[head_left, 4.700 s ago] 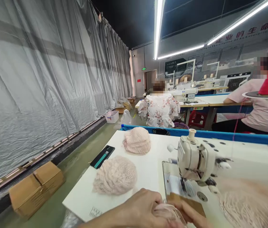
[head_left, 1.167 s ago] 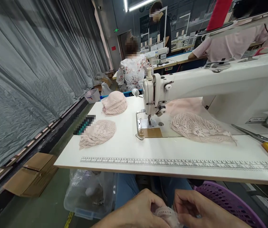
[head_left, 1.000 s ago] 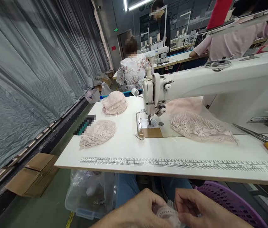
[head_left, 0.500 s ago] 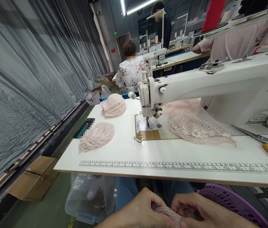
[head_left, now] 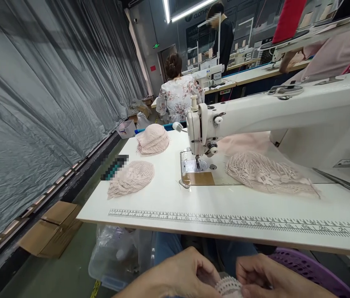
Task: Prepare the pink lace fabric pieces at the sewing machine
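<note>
Pink lace piece (head_left: 229, 285) pinched between left hand (head_left: 181, 275) and right hand (head_left: 271, 277) grips.

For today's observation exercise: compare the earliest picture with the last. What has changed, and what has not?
Both hands, left hand and right hand, dropped from the table to the lap, still pinching the lace. The lace piles and sewing machine stayed put.

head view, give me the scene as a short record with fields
left hand: pinches pale lace trim below the table edge
right hand: grips the same trim
table: white, printed ruler along the near edge
machine: white sewing machine
on table: three pink lace pieces
floor: cardboard box, clear plastic bin
</note>
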Available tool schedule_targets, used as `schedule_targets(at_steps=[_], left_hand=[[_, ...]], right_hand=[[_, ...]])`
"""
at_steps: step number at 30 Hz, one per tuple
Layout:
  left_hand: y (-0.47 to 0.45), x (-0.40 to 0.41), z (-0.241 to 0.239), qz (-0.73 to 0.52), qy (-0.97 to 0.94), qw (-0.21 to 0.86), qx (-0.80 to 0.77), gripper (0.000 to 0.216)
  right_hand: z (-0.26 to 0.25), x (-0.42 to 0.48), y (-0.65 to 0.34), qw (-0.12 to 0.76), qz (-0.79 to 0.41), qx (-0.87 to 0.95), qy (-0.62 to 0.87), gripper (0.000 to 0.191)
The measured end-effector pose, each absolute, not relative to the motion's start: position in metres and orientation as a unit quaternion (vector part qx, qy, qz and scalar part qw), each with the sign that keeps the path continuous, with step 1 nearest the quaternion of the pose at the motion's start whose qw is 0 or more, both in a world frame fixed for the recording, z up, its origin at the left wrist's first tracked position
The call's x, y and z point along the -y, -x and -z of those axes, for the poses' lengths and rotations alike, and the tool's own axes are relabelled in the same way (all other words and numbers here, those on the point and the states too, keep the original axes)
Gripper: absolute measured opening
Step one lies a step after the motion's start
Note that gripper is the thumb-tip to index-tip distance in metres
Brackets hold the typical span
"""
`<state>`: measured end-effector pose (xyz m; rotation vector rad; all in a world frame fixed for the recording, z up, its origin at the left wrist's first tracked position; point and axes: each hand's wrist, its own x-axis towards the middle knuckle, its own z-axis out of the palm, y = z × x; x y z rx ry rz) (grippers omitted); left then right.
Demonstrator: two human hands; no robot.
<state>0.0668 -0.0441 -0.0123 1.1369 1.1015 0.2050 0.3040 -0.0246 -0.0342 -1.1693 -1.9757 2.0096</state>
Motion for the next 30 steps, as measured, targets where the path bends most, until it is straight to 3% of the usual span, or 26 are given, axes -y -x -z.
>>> schedule_targets(at_steps=[7,14,20,30], left_hand=[[-0.062,0.046,0.018,-0.119,-0.566,0.647,-0.498,0.059],[-0.068,0.047,0.01,-0.111,-0.493,0.709,-0.491,0.06],[-0.081,0.05,0.013,-0.122,-0.519,0.678,-0.506,0.052],[-0.082,0.046,0.008,-0.111,-0.496,0.674,-0.536,0.042]], right_hand=[[0.03,0.026,-0.302,0.066,-0.679,0.636,0.361,0.031],[0.029,0.027,-0.298,0.063,-0.683,0.626,0.371,0.034],[0.037,0.026,-0.3,0.074,-0.677,0.625,0.382,0.025],[0.016,0.02,-0.306,0.074,-0.716,0.62,0.312,0.057]])
